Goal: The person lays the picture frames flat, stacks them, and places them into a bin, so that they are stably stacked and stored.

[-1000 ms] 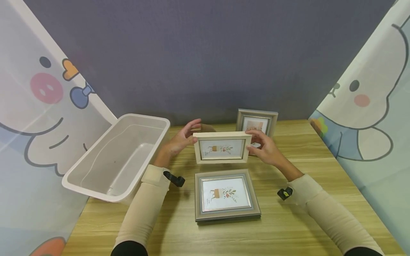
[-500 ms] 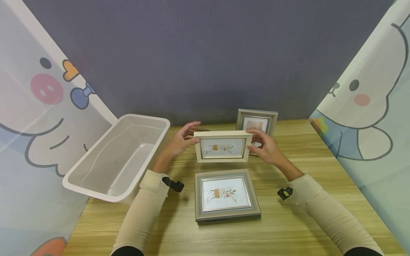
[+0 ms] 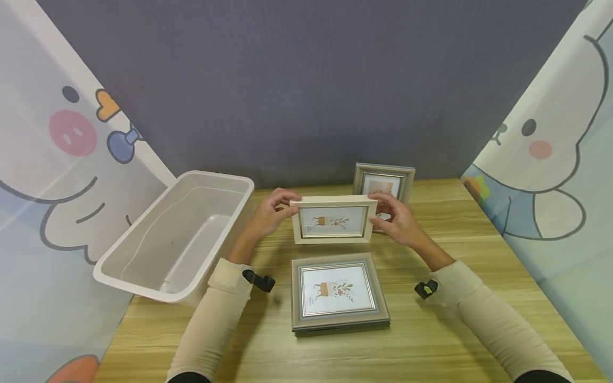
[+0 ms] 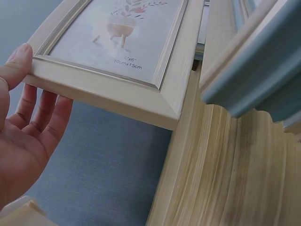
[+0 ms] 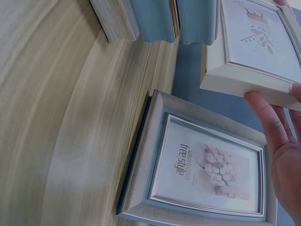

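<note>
While left hand [image 3: 270, 215] and right hand [image 3: 398, 223] pinch opposite ends of the cream frame [image 3: 333, 221], roughly upright on the far side of the frame stack [image 3: 339, 292], positioning seems underway; lowering to the surface [image 3: 345, 359] would call for even, level support.

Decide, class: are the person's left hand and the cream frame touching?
Touching. The left wrist view shows the left hand with its thumb on the front of the cream frame.
</note>
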Tool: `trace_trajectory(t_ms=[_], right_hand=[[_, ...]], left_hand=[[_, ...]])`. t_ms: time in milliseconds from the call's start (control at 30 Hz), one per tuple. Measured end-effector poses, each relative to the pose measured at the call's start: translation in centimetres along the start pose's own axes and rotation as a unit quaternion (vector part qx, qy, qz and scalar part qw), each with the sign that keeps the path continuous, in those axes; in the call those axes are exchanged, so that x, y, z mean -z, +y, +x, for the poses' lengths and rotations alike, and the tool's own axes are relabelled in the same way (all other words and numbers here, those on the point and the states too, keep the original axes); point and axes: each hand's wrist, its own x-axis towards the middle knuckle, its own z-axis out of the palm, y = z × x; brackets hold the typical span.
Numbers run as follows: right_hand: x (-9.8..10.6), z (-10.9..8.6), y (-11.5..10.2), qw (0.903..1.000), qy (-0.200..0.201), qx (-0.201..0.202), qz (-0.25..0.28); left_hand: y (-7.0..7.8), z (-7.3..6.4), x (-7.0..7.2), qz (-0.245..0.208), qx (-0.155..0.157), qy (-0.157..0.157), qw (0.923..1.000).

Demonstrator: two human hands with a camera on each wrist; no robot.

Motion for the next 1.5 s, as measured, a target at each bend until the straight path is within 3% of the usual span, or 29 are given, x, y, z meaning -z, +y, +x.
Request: trace_trajectory(t_ms=[367, 733, 867, 1067, 1300, 1500], right_hand=[[0.1, 0.0, -0.1, 1.0, -0.002, -0.005, 0.008], [1.1, 0.2, -1.1, 0.9975, -0.032, -0.015, 0.062], [1.3, 0.1, -1.6, 0.9961, -0.038, -0.039, 0.069], [1.4, -0.1, -2.3, 0.992, -0.062, -0.082, 0.073], [0.9, -0.6, -2.2, 0.982, -0.091, -0.152, 0.064], [0.5, -1.0, -1.4, 0.9726, -0.123, -0.187, 0.062]], left_hand=[[0.4, -0.3, -0.1, 0.006, 0.007, 0.004, 1.0], [1.8, -0.6, -0.2, 0.005, 0.002, 0.022, 0.9998], [2.6, -0.9, -0.2, -0.022, 0.031, 0.015, 0.9992], [3.3, -1.8, -0.3, -0.06, 0.099, -0.001, 0.9932], [3.1, -3.1, -0.6, -0.086, 0.167, -0.021, 0.9819], [2.5, -4.1, -0.9, -0.074, 0.218, -0.05, 0.9718]])
